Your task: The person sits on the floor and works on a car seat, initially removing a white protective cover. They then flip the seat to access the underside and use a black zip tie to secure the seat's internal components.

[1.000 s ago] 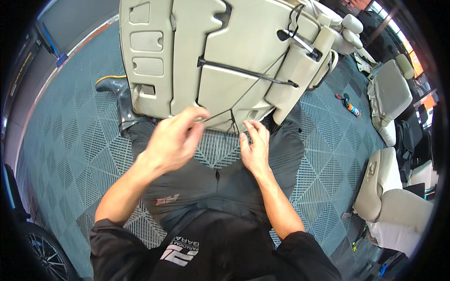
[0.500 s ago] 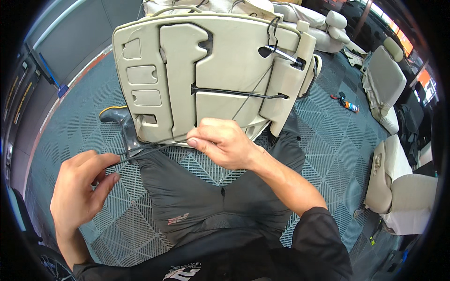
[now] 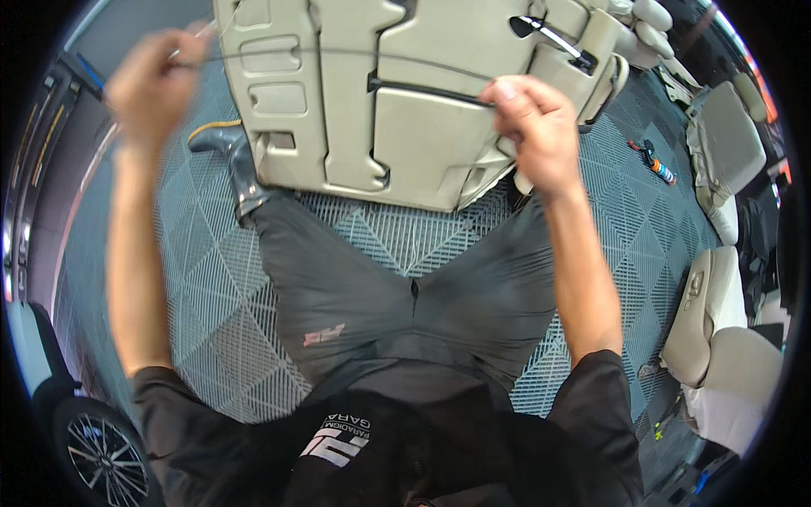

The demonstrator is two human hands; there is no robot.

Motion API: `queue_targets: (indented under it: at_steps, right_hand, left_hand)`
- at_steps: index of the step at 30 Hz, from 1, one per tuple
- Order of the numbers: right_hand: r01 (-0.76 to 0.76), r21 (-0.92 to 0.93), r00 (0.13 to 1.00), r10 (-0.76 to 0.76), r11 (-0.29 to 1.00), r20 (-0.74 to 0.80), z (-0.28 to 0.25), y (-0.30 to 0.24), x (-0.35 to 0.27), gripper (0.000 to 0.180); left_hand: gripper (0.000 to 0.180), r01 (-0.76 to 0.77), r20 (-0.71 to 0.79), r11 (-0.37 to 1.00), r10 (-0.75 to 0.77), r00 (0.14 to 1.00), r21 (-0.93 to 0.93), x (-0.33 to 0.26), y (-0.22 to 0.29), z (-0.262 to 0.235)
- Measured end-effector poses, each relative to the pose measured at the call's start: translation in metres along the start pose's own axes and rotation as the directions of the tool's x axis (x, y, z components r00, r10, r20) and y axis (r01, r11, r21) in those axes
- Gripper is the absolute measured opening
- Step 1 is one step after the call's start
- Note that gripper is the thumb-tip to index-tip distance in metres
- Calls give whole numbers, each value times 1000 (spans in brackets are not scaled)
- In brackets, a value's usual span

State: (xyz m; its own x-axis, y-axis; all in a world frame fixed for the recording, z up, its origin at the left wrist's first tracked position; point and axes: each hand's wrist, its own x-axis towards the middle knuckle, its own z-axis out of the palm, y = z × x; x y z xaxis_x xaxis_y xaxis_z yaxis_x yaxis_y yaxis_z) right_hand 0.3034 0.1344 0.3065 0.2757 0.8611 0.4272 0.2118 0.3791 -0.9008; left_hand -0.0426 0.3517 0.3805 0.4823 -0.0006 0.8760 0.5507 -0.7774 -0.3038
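A thin black cord [image 3: 346, 52] stretches across the back of a beige car seat [image 3: 456, 152]. My left hand [image 3: 156, 84], blurred, is closed on the cord near the seat's left edge. A pale thin strand [image 3: 226, 19] shows beside its fingers. My right hand [image 3: 538, 127] pinches the cord between thumb and fingers, over the right part of the seat back. A black bar [image 3: 435, 91] runs crosswise on the panel, below the cord. At the upper right, a white-and-black rod [image 3: 553, 40] lies in a recess. The seat stands between my spread legs.
My boot [image 3: 245, 182] is beside the seat's lower left corner. On the tiled floor at right lies a bottle with a coloured label [image 3: 661, 171]. More beige seats [image 3: 726, 152] line the right side. A car wheel [image 3: 106, 460] shows at lower left.
Both hands have risen and spread apart, drawing the cord out across the seat back. The right hand went up and right, the left hand up. The view has shifted downward.
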Motion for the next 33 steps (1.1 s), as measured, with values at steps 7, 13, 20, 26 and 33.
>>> queue_targets:
  at_steps: [7,13,20,26,33]
  right_hand:
    - [31,216,989,-61,976,131,4,-7,31,28]
    - [94,318,992,-116,943,49,-23,-49,44,28]
    - [-30,333,987,81,943,-139,-47,-51,2,27]
    - [-83,346,958,170,934,-229,-62,-50,-15,25]
    - [-110,341,955,194,934,-224,-69,-45,-21,27]
  left_hand:
    - [45,807,385,590,-748,541,12,17,-79,-133]
    - [68,451,952,858,127,280,-247,-1,75,-87]
    - [31,375,490,745,-73,869,-553,106,125,93]
    - [33,122,42,956,-115,992,-266,172,241,204]
    - [29,261,209,930,-210,955,-259,185,242,233]
